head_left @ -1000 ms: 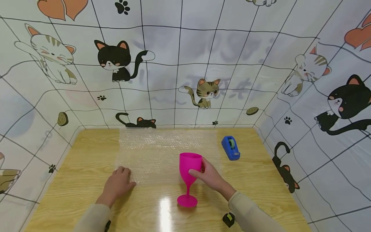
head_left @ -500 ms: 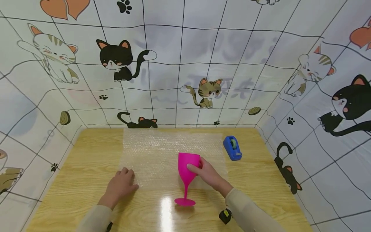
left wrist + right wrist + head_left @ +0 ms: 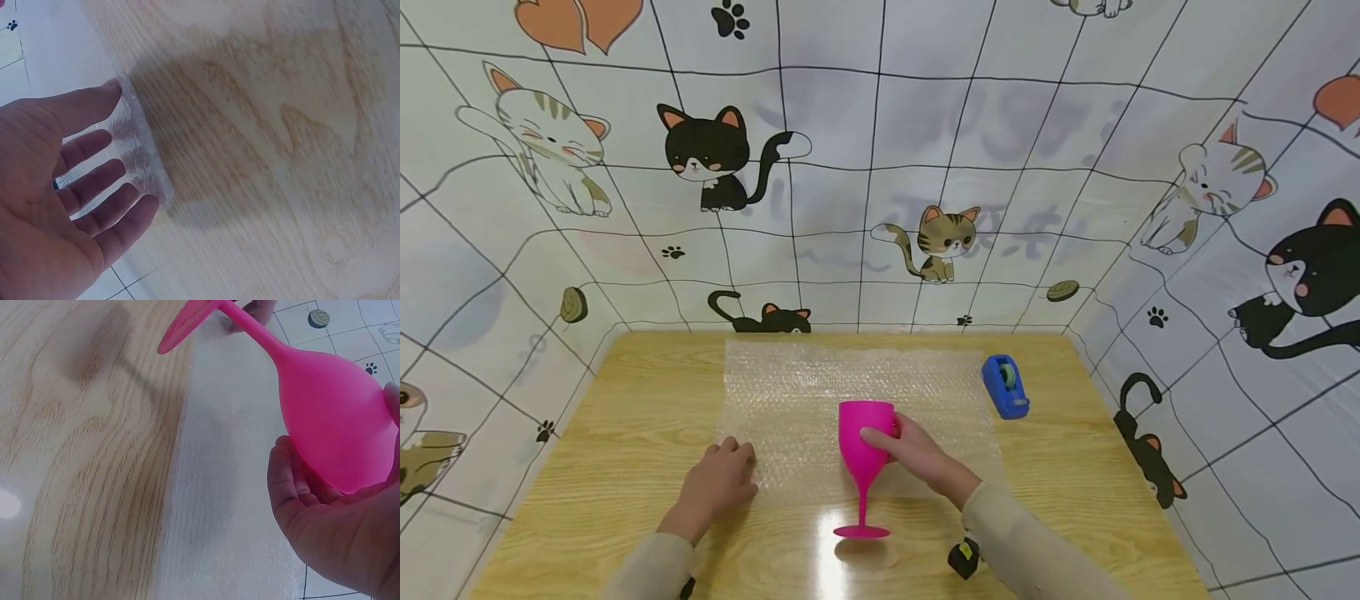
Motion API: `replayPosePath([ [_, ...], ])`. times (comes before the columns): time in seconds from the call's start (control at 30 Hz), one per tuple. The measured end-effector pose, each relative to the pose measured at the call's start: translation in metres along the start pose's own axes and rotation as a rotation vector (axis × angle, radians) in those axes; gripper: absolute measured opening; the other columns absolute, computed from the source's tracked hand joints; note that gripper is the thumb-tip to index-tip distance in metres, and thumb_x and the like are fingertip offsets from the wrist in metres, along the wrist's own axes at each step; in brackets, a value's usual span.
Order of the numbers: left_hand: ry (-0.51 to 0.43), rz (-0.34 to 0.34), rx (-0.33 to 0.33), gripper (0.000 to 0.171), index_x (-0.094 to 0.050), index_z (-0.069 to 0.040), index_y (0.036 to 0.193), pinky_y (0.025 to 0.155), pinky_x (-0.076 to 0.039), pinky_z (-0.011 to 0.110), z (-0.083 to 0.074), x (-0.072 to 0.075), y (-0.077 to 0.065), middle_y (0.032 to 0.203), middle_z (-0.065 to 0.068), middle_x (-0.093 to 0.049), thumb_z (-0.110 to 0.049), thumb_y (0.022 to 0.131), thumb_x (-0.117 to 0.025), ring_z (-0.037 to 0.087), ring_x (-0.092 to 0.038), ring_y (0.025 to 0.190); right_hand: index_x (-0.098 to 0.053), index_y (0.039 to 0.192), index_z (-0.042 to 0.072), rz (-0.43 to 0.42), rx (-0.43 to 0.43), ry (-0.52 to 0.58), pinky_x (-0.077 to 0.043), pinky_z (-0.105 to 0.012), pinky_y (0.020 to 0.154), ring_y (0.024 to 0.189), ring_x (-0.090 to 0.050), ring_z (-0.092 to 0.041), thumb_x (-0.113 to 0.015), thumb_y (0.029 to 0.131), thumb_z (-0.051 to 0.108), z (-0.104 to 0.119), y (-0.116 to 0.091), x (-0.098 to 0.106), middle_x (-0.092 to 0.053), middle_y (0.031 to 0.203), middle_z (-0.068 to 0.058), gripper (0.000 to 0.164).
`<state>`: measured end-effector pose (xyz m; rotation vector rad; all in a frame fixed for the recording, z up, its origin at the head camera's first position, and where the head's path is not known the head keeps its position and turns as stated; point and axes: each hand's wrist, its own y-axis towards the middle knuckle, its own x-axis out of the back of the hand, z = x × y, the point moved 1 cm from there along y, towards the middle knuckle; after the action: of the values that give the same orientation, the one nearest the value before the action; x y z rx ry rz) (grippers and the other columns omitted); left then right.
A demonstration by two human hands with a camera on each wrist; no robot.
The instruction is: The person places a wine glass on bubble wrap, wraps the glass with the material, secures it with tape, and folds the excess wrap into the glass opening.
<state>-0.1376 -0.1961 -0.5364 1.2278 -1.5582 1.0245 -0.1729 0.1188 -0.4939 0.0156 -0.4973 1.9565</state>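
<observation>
My right hand (image 3: pixel 917 454) grips a bright pink plastic goblet (image 3: pixel 865 437) round its bowl, thumb on the near side. The goblet is upright in the head view, its foot just above the wood, with a shadow below. In the right wrist view, the fingers (image 3: pixel 284 481) wrap the goblet's bowl (image 3: pixel 337 419). A clear sheet of bubble wrap (image 3: pixel 797 375) lies flat behind and beneath the hands. My left hand (image 3: pixel 718 483) rests at its near left corner. In the left wrist view, the left fingers (image 3: pixel 125 215) lie loosely extended at the edge of the wrap (image 3: pixel 140 147).
A blue tape dispenser (image 3: pixel 1005 386) with a green roll stands right of the bubble wrap. The wooden table (image 3: pixel 625 400) is enclosed by white cloth walls (image 3: pixel 880 167) printed with cats. A small black block (image 3: pixel 964 558) shows by the right wrist.
My right hand has carried the goblet a little to the left, and the goblet's tilt has changed slightly. The left hand has stayed at the corner of the bubble wrap.
</observation>
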Motion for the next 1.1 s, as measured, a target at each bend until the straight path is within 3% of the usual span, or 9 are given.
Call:
replayPosePath([
  [0.27,-0.001,0.011,-0.004,0.065,-0.055,-0.004,0.125,0.063,-0.053,0.046,-0.005,0.003,-0.003,0.105,0.015,-0.058,-0.02,0.07,-0.085,0.035,-0.055,0.093,-0.049,0.134,0.008,0.025,0.005,-0.003,-0.053,-0.033,0.085,0.099,-0.06,-0.017,-0.06,0.09,0.054,0.002,0.004,-0.004,-0.063,0.117,-0.007,0.065],
  [0.53,-0.007,0.05,-0.003,0.065,-0.059,0.0,0.121,0.064,-0.054,0.047,0.0,0.0,-0.006,0.112,0.017,-0.055,-0.024,0.067,-0.086,0.036,-0.054,0.1,-0.049,0.133,0.007,0.034,-0.001,0.016,-0.053,-0.031,0.083,0.096,-0.062,-0.016,-0.059,0.091,0.054,0.004,0.008,-0.004,-0.064,0.116,-0.007,0.064],
  [0.73,0.006,0.053,-0.02,0.068,-0.06,-0.004,0.121,0.08,-0.051,0.059,0.006,0.004,-0.01,0.128,0.02,-0.054,-0.028,0.064,-0.088,0.042,-0.053,0.115,-0.05,0.133,0.007,0.055,0.006,0.031,-0.054,-0.032,0.083,0.095,-0.062,-0.016,-0.059,0.091,0.054,0.006,0.013,-0.006,-0.064,0.116,-0.007,0.063],
  [0.87,0.011,0.077,-0.034,0.067,-0.06,-0.007,0.121,0.086,-0.047,0.063,0.008,0.008,-0.011,0.129,0.017,-0.055,-0.025,0.063,-0.087,0.043,-0.051,0.119,-0.05,0.134,0.006,0.054,0.0,0.032,-0.055,-0.035,0.086,0.097,-0.064,-0.017,-0.061,0.089,0.055,0.009,0.019,-0.011,-0.065,0.116,-0.008,0.068],
  [1.1,-0.03,0.086,-0.054,0.07,-0.06,-0.007,0.121,0.084,-0.05,0.059,0.011,0.008,-0.011,0.125,0.013,-0.057,-0.019,0.058,-0.088,0.039,-0.055,0.117,-0.049,0.134,0.004,0.078,-0.007,0.068,-0.055,-0.036,0.087,0.096,-0.065,-0.016,-0.061,0.089,0.055,0.016,0.03,-0.027,-0.065,0.115,-0.008,0.069],
])
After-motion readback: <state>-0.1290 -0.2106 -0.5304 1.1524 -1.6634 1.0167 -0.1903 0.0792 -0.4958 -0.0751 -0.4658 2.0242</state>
